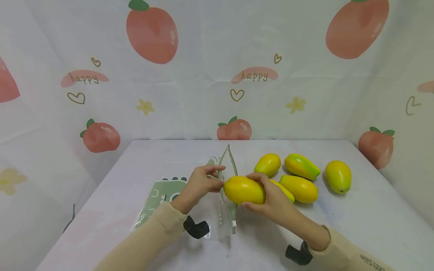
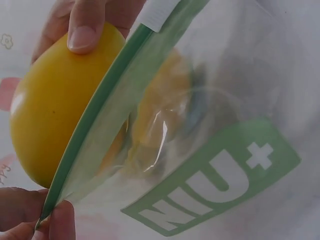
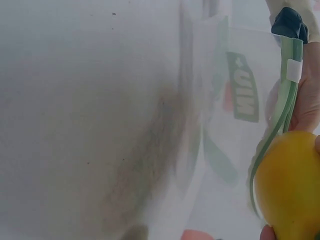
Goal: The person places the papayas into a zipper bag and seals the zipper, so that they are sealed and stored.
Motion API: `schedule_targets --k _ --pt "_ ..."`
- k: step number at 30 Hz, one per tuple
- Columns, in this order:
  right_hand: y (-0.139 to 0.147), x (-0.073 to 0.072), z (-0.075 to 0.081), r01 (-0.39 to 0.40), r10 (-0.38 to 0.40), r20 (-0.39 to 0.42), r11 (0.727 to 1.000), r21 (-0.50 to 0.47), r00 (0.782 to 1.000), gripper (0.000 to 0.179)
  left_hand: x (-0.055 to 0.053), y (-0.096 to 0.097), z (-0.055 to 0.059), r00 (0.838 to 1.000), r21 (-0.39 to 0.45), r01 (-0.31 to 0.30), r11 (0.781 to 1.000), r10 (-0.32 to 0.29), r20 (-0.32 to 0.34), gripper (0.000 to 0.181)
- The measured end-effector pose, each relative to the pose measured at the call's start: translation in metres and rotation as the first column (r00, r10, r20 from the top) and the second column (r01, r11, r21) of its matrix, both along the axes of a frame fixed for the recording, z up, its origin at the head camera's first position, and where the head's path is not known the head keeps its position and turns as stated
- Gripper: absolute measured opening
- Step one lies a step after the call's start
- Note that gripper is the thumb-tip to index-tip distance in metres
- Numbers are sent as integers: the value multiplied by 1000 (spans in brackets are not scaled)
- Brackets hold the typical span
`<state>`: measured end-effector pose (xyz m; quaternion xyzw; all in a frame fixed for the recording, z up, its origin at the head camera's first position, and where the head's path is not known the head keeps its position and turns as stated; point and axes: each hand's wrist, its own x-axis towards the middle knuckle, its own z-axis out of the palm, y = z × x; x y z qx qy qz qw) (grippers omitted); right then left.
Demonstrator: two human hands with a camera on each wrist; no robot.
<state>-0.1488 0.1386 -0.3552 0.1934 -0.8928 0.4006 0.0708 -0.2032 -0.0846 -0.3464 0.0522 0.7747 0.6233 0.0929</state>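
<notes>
My left hand (image 1: 199, 183) pinches the green zip edge of a clear slider bag (image 2: 215, 95), which has a NIU+ label. In the head view the mouth of the bag stands spread and faces right. My right hand (image 1: 274, 195) grips a smooth yellow mango (image 1: 244, 190) from behind, with its front end right at the bag's mouth. The left wrist view shows the mango (image 2: 60, 110) beside the green zip edge, a fingertip (image 2: 84, 37) pressed on top. A white slider (image 3: 294, 70) sits at one end of the zip.
Several other yellow-green mangoes lie on the table at the right, among them one at the back (image 1: 268, 164), one behind my right hand (image 1: 300, 189) and one farthest right (image 1: 338, 177). A green printed patch (image 1: 152, 203) lies to the left. A patterned cloth (image 1: 203, 101) hangs behind the table.
</notes>
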Motion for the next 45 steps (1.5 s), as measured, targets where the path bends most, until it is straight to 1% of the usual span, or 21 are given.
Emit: schedule_targets --k 4,10,12,15,18,21,26,29,32,37,41,45 --pt "0 -2 0 5 -5 -23 1000 20 1000 68 -1 0 2 1000 4 -1 1000 1 -7 46" --pt "2 -4 1 -12 15 -69 999 44 998 69 -2 0 5 1000 -11 -16 1000 16 -23 46" --pt "2 -4 1 -18 21 -66 999 45 998 70 -2 -1 6 1000 -14 -16 1000 15 -25 45" --pt "2 -4 1 -23 24 -40 999 38 999 70 -3 -1 7 1000 -9 -10 1000 10 -22 45" --pt "1 -4 2 -19 19 -4 999 26 1000 67 -2 -2 8 1000 0 -6 1000 6 -24 45" --pt "1 -4 3 -12 11 4 1000 21 1000 65 -2 -3 10 1000 2 -8 1000 8 -22 45" --pt "1 -6 5 -14 15 -53 1000 27 998 64 -1 -4 13 1000 8 -3 1000 4 -12 45" --pt "2 -7 4 -25 27 -73 999 21 997 64 0 -5 15 1000 7 -6 1000 6 -16 45" --pt "3 -8 3 -37 37 -60 999 -3 997 63 1 -6 16 1000 10 -10 1000 10 -16 45" --pt "3 -10 2 -38 38 -6 998 -49 999 58 1 -5 16 1000 17 1 1000 -1 -20 46" --pt "2 -11 3 -26 27 17 998 -51 999 58 2 -4 17 1000 22 11 1000 -10 -23 46" --pt "1 -11 3 -34 36 31 998 -59 999 59 2 -3 17 1000 19 16 1000 -15 -25 46"
